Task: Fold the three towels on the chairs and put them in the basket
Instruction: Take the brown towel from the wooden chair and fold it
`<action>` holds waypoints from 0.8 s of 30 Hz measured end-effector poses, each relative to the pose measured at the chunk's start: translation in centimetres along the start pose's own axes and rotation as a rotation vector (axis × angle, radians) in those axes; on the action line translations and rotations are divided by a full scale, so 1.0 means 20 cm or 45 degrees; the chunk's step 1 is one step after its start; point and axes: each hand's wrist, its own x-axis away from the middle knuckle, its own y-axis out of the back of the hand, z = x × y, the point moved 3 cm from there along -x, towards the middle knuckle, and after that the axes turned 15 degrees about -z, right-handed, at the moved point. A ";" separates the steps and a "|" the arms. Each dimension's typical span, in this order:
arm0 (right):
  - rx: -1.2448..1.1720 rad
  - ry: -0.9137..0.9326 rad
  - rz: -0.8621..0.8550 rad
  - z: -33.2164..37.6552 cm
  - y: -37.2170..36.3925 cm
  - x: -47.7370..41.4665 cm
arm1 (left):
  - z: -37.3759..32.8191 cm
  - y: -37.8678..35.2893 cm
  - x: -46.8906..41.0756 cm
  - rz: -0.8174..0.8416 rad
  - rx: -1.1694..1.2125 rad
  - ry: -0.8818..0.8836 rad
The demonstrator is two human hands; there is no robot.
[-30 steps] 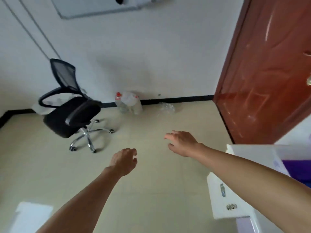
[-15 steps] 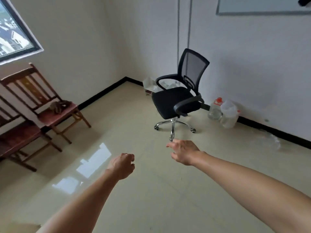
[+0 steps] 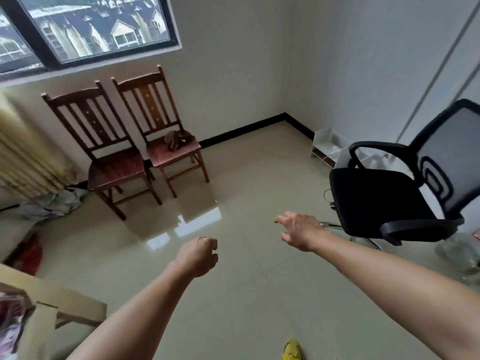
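Note:
Two wooden chairs stand side by side under the window. The right wooden chair (image 3: 166, 149) has a crumpled brown towel (image 3: 178, 139) on its seat. The left wooden chair (image 3: 111, 162) has a bare red seat. My left hand (image 3: 198, 255) hangs over the floor well short of the chairs, fingers curled into a loose fist with nothing in it. My right hand (image 3: 298, 229) is stretched forward, fingers spread and empty. No basket is in sight.
A black swivel office chair (image 3: 389, 198) stands close on the right. A radiator (image 3: 28, 162) and a heap of cloth (image 3: 52, 203) sit at the left. A cardboard box (image 3: 52, 307) is at the lower left. A yellow object (image 3: 292, 350) lies on the floor near me.
The view has swung left, from the door and office chair to the two wooden chairs under the window. Both hands keep their pose in front of me.

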 end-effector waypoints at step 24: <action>0.028 0.403 -0.007 0.83 -0.11 -2.94 | 1.78 0.24 -2.03 -0.007 0.010 0.380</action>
